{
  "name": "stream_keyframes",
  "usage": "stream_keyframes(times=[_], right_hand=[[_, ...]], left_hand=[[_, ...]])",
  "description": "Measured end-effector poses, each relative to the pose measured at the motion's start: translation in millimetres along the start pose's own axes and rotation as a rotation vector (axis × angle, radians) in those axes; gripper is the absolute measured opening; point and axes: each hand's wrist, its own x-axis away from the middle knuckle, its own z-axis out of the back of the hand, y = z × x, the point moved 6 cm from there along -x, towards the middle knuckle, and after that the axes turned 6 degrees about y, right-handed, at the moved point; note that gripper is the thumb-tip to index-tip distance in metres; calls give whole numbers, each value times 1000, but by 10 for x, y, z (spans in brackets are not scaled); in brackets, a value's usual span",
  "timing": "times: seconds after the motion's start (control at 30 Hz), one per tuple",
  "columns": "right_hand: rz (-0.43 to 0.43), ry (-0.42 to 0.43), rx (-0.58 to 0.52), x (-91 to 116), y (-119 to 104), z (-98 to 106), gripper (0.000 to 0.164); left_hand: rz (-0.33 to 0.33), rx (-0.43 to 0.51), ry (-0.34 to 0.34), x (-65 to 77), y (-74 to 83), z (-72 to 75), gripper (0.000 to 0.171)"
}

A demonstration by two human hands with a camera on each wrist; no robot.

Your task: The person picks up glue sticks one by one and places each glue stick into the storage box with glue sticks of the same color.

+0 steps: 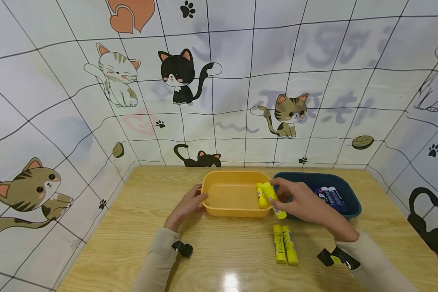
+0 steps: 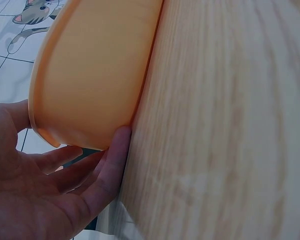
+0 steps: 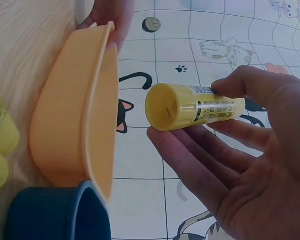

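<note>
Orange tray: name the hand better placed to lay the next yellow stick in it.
Right, I'd judge: the right hand pinches a yellow stick at the right end of the orange tray, while the left hand holds the opposite end.

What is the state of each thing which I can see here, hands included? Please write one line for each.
Orange basket, upright, open-topped
Left hand, gripping orange basket's left end
Held yellow stick, raised, tilted
Right hand, pinching that stick
Second yellow stick, inside orange basket, right end
Two loose yellow sticks, lying side by side on table
Blue basket, upright, partly hidden by right hand
Dark sticks, lying inside blue basket
</note>
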Motion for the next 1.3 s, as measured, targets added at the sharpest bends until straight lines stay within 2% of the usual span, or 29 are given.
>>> stream_keyframes(times=[0.17,0.53,0.77,0.87,1.0,1.1,1.3], right_hand=[[17,13,-36,-161,-60,5,50],[-58,-13,-70,-421,3,-32,53],[-144,-53,-74,-574,117,-86,55],[-191,-83,-118,-666,181,-113,56],[-307,-137,-182,-785,275,-165,60],[-394,-169,-186,-854,337,-218,62],[-439,-210,-165,-965,437,-333,61]], left_hand=[[-2,-5,5,4,2,13,55],[6,8,9,-13,16,10,55],[3,10,9,-12,-1,17,54],[4,10,8,-10,1,15,54],[3,14,4,-9,-1,16,54],[4,16,4,-4,-8,22,55],[10,16,4,-10,-3,15,55]])
